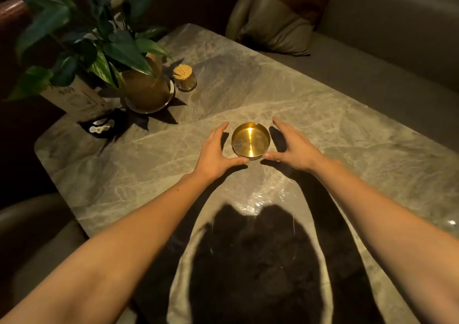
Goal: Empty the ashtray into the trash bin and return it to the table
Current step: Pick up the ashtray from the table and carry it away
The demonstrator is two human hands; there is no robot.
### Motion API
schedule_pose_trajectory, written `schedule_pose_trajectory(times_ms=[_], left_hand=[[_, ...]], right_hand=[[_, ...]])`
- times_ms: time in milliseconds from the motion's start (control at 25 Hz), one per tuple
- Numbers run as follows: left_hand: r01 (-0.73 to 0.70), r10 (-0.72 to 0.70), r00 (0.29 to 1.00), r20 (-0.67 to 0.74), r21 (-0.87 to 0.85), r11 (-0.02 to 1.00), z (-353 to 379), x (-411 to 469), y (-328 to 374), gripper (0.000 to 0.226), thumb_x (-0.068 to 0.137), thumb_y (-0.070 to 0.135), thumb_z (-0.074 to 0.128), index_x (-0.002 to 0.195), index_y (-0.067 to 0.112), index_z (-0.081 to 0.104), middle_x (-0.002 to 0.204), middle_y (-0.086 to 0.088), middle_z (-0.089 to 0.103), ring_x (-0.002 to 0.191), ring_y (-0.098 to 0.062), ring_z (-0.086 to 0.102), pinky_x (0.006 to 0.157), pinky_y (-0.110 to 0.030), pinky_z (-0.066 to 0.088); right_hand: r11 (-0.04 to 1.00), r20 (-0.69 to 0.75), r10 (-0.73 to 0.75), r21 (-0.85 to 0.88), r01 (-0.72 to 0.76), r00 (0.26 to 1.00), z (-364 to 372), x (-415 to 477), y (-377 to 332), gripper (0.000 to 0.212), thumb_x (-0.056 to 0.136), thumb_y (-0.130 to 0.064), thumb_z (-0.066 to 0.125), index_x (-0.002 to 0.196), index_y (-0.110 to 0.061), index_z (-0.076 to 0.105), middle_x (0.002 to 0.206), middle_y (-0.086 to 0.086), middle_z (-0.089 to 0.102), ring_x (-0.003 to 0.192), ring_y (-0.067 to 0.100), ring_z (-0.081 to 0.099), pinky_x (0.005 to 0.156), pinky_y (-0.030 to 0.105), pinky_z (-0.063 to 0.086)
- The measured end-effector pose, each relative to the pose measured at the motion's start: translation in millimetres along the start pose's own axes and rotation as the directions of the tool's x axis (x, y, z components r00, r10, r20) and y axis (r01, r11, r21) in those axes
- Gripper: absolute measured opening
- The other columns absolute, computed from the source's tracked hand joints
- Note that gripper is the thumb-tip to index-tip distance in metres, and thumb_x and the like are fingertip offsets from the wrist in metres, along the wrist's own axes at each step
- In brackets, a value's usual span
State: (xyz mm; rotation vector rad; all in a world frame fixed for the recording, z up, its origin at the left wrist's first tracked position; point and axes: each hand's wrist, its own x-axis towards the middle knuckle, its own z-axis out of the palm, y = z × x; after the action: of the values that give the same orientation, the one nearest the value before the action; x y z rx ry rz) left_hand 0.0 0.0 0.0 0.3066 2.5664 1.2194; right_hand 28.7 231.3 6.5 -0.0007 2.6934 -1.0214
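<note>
**Hands around the ashtray**

Dim light is falling across the marble table, and a grey bench with a cushion is running along its far side. I am reaching both bare arms out over the stone. The brass ashtray is sitting flat on the table between my hands, upright, with a small patch of grey ash lying on its floor toward the left; the rest of the bowl is shining bare. My left hand is cupping wide on its left side and my right hand is cupping wide on its right, thumbs pointing inward at the near rim. Whether either thumb is touching the metal, I cannot tell; the fingers are standing apart from the rim, and nothing is being held. At the far left a potted plant is standing on a saucer, and just beside it a small jar is holding a packed bunch of toothpicks. A card stand is leaning by the plant.
</note>
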Motion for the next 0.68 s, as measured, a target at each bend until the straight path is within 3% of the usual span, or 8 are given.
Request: schedule_pose_trajectory(times_ms=[240,360,440,680], left_hand=[[0.033,-0.034,0.999,0.002,0.071,0.997,21.3,13.9,-12.4,0.104,0.055,0.037,0.093,0.143,0.012,0.043,0.14,-0.008,0.052,0.123,-0.022,0.055,0.105,-0.033,0.047],[0.016,-0.014,0.999,-0.031,0.057,0.998,24.9,14.6,-10.5,0.092,0.056,0.036,0.093,0.135,0.013,0.051,0.13,-0.007,0.057,0.112,-0.017,0.056,0.097,-0.029,0.049],[0.005,-0.005,1.0,-0.024,0.032,0.999,23.6,14.8,-10.5,0.092,0.056,0.035,0.093,0.135,0.013,0.051,0.129,-0.007,0.057,0.109,-0.013,0.054,0.094,-0.025,0.048],[-0.025,0.024,1.0,-0.01,-0.126,0.992,10.0,-4.9,3.3,0.097,0.059,0.03,0.092,0.142,0.016,0.044,0.134,0.002,0.057,0.115,-0.01,0.057,0.1,-0.021,0.048]], right_hand=[[1.0,0.062,0.002,0.016,-0.003,0.998,16.0,16.2,9.5,0.105,0.073,-0.038,0.082,0.153,-0.013,0.019,0.156,0.013,0.037,0.143,0.029,0.035,0.117,0.039,0.029],[0.999,0.015,-0.017,0.046,0.016,1.0,15.8,15.4,7.0,0.097,0.073,-0.027,0.083,0.151,-0.012,0.028,0.152,0.013,0.043,0.14,0.028,0.039,0.11,0.029,0.027],[0.997,-0.009,-0.019,0.072,0.019,1.0,16.8,13.0,6.4,0.092,0.072,-0.024,0.084,0.148,-0.012,0.034,0.146,0.013,0.05,0.136,0.029,0.044,0.108,0.03,0.031],[0.967,-0.132,0.028,0.254,0.006,0.991,13.8,-16.7,-8.4,0.091,0.067,-0.021,0.087,0.145,-0.015,0.041,0.142,0.007,0.053,0.129,0.017,0.048,0.103,0.023,0.032]])
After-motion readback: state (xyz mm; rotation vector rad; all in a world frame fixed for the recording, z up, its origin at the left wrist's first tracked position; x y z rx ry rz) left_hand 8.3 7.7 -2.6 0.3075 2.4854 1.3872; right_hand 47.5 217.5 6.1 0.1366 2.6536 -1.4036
